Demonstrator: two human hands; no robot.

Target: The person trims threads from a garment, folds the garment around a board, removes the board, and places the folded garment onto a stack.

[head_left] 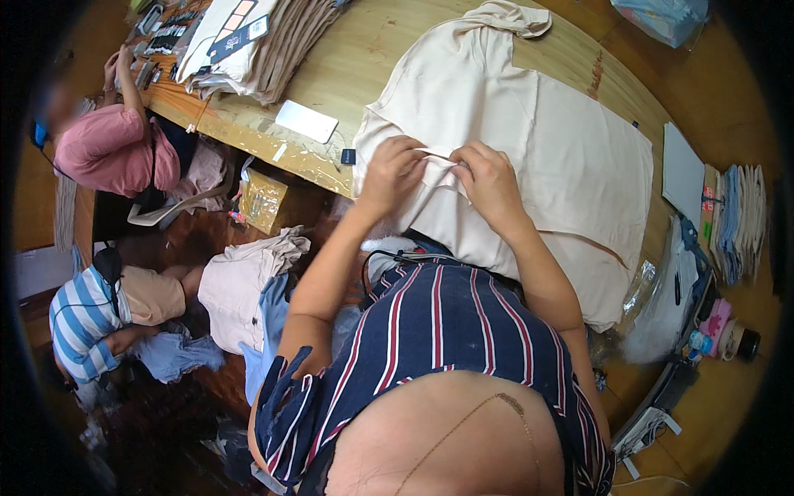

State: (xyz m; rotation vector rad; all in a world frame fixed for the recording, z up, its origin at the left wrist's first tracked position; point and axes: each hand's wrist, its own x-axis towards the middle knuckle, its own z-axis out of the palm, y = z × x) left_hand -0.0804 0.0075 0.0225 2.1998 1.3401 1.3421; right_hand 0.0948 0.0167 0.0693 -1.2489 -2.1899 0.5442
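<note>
A cream garment [538,149] lies spread over the wooden table in front of me, one sleeve reaching to the far edge. My left hand [392,175] pinches its fabric near the left edge. A short way to the right, my right hand [491,183] grips the same fabric, thumb and fingers closed. Between them the cloth is lifted into a narrow fold, with a dark gap under its upper edge. Beside my left hand lies a small dark tag [348,156]. Farther left on the table is a white flat rectangular object [306,121].
Stacked folded garments [277,54] with paper tags stand at the far left of the table [364,50]. A person in pink [120,149] sits at left, another in stripes [87,322] below. Folded clothes [736,223] and clear plastic bags [662,322] are at right.
</note>
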